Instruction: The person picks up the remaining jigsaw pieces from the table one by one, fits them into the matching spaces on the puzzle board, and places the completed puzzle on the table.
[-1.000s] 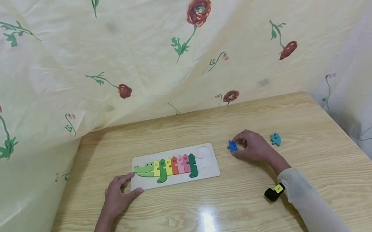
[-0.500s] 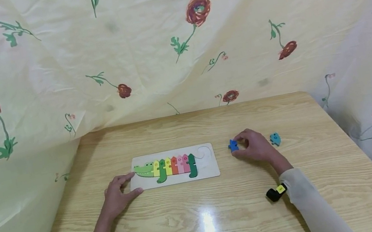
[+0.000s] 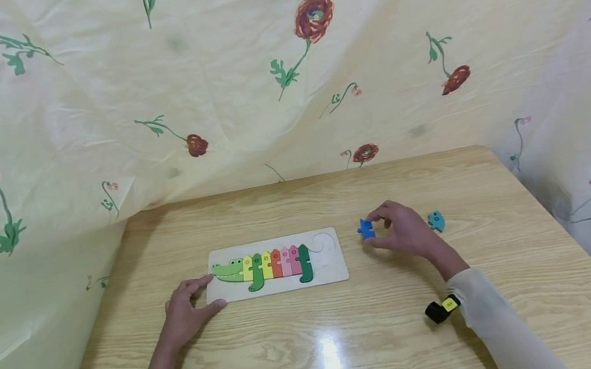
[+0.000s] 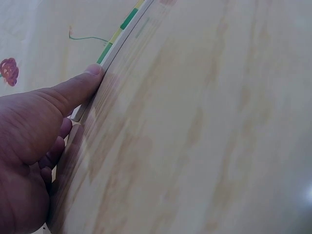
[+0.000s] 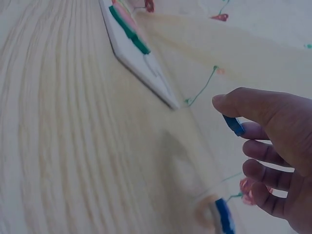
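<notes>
A white puzzle board lies on the table with a crocodile of coloured pieces set in it, from a light green head to a dark green leg piece. My left hand holds the board at its left end, thumb on the near corner and finger on the left edge. Right of the board, my right hand pinches a blue puzzle piece between thumb and fingertip. The right wrist view shows this blue piece edge-on, off the table, with the other fingers loosely bent.
A teal puzzle piece lies on the wooden table, behind and right of the right hand. A curved tail line is drawn on the board's right part. Flower-patterned cloth hangs behind the table and along both sides.
My right hand, pinching the blue piece, has shifted slightly left and up in the head view over the last half second; the piece has turned a little. The left hand and board stay put.
</notes>
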`<state>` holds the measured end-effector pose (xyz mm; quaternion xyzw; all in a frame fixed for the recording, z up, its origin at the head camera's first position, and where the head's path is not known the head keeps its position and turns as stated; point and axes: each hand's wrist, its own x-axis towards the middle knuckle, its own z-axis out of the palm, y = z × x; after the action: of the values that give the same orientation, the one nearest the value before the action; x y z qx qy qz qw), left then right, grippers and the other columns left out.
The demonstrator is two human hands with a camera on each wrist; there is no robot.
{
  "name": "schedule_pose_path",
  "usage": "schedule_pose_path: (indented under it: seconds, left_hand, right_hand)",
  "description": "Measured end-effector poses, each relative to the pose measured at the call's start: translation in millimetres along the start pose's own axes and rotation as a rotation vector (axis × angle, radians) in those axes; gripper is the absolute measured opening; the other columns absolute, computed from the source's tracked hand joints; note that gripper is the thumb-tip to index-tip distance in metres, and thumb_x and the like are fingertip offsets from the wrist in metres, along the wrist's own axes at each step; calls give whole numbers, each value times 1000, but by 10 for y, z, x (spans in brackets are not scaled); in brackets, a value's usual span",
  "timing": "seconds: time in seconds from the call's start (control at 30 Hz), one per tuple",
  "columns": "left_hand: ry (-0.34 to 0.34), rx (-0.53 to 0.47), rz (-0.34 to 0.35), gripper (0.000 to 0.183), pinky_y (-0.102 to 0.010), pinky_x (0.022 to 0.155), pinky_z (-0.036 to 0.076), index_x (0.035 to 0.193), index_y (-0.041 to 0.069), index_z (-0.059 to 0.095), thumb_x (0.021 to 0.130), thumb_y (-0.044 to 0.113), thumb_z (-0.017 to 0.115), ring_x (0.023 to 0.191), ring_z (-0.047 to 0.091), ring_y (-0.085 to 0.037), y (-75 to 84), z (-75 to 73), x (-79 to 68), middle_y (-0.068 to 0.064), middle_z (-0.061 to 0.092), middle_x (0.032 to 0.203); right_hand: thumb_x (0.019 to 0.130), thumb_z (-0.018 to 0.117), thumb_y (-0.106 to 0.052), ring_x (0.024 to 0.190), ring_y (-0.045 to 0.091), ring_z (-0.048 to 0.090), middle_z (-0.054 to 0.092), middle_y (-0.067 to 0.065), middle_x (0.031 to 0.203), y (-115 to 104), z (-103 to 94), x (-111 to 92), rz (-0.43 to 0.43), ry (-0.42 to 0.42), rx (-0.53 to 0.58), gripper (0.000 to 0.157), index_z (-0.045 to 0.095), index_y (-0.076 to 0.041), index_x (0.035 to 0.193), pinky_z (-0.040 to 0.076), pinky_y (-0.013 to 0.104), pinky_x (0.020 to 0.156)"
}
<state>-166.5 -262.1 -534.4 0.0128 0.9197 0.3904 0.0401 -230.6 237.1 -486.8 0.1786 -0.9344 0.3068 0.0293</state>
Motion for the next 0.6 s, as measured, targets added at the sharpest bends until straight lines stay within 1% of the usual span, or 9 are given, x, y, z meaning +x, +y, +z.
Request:
schedule_pose_path:
  seconds: [0.13, 0.3, 0.6]
  left_hand:
    - [2, 2, 4, 75, -50, 94, 24, 147, 12, 56, 85, 43, 83, 126, 51, -39, 5, -4, -1, -18, 55, 136]
    - [4, -2, 14, 74, -50, 93, 25, 147, 11, 56, 85, 43, 83, 125, 51, -39, 4, -5, -5, -18, 55, 135]
    - [4, -5, 12, 75, -50, 94, 24, 147, 11, 56, 85, 44, 83, 125, 51, -38, -9, 4, -2, -17, 55, 134]
  right_hand:
    - [80, 90, -26, 89, 28, 62, 66, 12, 107, -106, -28, 12, -32, 9, -2, 44, 74, -6, 115, 51, 38, 72]
    - [79, 90, -25, 87, 25, 61, 65, 10, 105, -235, -41, 40, -68, 16, -9, 43, 74, -6, 114, 50, 37, 72]
    - [80, 89, -28, 87, 22, 60, 66, 8, 106, -400, 30, 106, -80, 1, 22, 43, 75, -8, 115, 50, 36, 72]
